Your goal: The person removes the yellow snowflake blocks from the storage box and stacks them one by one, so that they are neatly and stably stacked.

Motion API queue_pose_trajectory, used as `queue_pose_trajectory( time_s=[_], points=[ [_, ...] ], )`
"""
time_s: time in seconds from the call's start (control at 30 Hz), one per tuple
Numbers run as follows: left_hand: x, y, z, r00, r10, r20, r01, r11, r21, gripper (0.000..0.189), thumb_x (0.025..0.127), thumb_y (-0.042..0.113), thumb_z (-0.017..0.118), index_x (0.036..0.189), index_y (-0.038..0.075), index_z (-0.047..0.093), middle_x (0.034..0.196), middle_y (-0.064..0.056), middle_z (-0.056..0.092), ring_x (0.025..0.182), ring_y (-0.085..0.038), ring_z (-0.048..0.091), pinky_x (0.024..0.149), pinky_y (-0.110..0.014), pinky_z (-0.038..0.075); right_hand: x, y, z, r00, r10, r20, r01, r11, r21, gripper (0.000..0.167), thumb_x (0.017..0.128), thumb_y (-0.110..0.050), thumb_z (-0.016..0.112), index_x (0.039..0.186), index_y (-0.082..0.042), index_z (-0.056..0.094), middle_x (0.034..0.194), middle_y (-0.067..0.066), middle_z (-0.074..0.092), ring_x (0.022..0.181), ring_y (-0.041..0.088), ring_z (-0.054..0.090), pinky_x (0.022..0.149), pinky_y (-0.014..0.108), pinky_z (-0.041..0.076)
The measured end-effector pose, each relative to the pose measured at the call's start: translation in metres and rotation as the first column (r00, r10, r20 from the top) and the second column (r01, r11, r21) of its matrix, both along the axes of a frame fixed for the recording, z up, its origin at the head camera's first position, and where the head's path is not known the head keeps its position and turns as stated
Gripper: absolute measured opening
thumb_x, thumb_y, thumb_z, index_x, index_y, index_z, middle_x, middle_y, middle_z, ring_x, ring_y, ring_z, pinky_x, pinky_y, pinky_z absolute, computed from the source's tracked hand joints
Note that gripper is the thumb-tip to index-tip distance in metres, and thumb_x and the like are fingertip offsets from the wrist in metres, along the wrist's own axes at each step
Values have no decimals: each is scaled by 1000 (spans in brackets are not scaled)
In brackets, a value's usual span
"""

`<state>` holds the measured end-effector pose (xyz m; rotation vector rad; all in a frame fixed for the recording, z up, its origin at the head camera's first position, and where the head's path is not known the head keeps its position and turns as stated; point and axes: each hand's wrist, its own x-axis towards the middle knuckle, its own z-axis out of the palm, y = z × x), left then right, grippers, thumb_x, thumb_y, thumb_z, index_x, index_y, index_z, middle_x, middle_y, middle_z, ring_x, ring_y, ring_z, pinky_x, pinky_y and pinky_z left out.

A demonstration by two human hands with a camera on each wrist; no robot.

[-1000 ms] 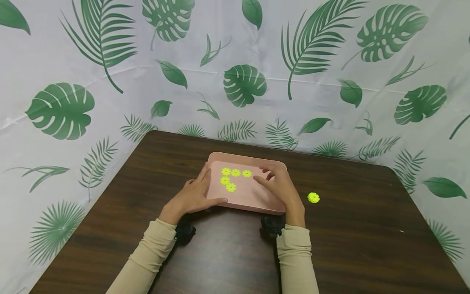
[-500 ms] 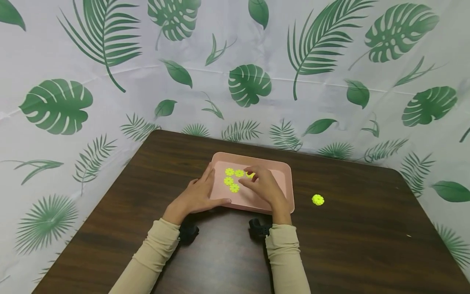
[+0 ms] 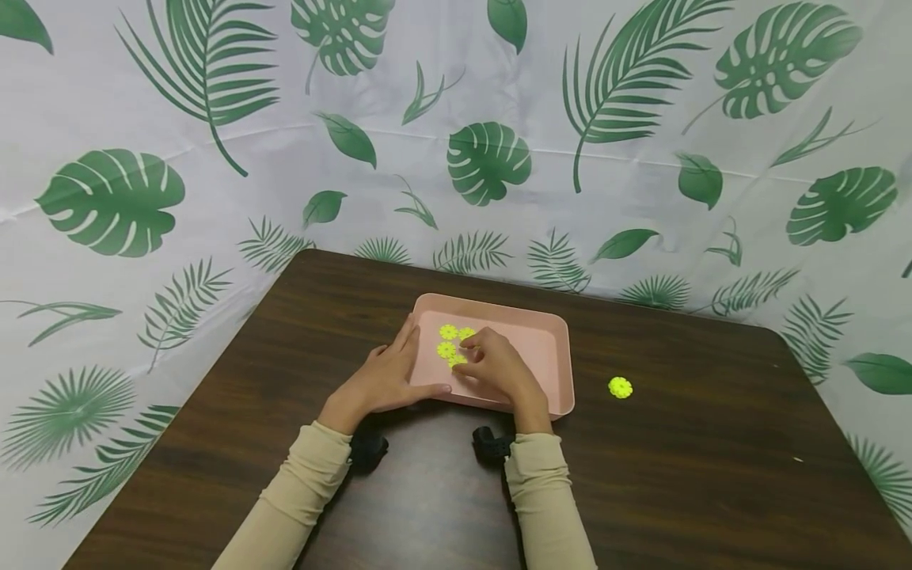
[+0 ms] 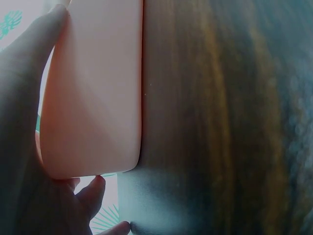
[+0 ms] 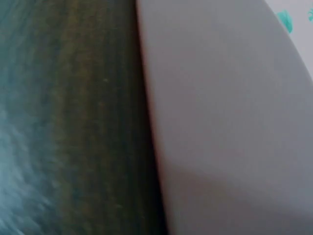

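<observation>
Pink and shallow, the tray (image 3: 537,344) sits on the dark brown wood table (image 3: 677,467). Four bright yellow flower pieces (image 3: 447,332) show inside it, over on the left part of its floor. Two are side by side at the back, and two are closer to the person, the nearest one partly hidden by fingers. One more bit of yellow, the outside flower (image 3: 621,387), lies on the table to the right of the tray, well apart from it. I can't tell if that is one piece or a little pile. The left hand (image 3: 381,380) is spread at the tray's near left corner, its fingers leaning on the left wall and its thumb along the near edge, touching but not wrapped around. The right hand (image 3: 499,368) is over the tray with bent fingers, thumb and pointer close to the nearest flower. I can't tell if they pinch a piece. Both arms have tan sleeves (image 3: 549,491). A black gadget (image 3: 368,453) is by each wrist. Behind the table hangs a white cloth (image 3: 399,198) with green leaves on it.
</observation>
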<state>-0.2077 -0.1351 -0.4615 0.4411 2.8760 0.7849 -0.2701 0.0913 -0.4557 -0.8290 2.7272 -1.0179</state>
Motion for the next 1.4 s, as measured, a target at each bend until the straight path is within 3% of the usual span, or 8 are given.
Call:
queue_pose_trajectory(
  time_s=[0.2, 0.63, 0.93, 1.4],
  points=[
    [0, 0, 1, 1000, -3, 15, 3, 1000, 3, 122, 86, 79, 57, 164, -2, 10, 173, -14, -7, 155, -33, 25, 115, -68, 26, 1, -3, -5, 1000, -13, 18, 12, 999, 50, 32, 85, -11, 86, 114, 0, 78, 99, 9, 67, 84, 20, 61, 79, 38, 54],
    [-2, 0, 2, 1000, -5, 8, 5, 1000, 5, 121, 87, 78, 58, 164, -1, 10, 173, -14, -7, 154, -35, 28, 115, -68, 26, 2, -4, -2, 995, -52, 84, 48, 998, 48, 29, 86, -10, 84, 113, -4, 75, 95, 6, 66, 88, 22, 62, 84, 40, 55],
    [-2, 0, 2, 1000, -8, 14, 7, 1000, 8, 120, 87, 77, 58, 164, -2, 12, 173, -15, -7, 152, -36, 31, 114, -69, 26, 0, -2, -4, 999, -14, 40, 12, 999, 52, 34, 85, -7, 84, 119, -3, 78, 92, 6, 68, 83, 19, 63, 80, 37, 56],
    [-2, 1, 3, 1000, -7, 11, 7, 1000, -3, 119, 88, 77, 58, 164, -2, 12, 173, -16, -7, 151, -37, 33, 115, -68, 27, 0, 3, -2, 1000, 10, 13, -10, 1000, 19, 31, 84, -3, 85, 113, 1, 78, 87, 7, 67, 81, 19, 62, 80, 37, 55]
  ],
)
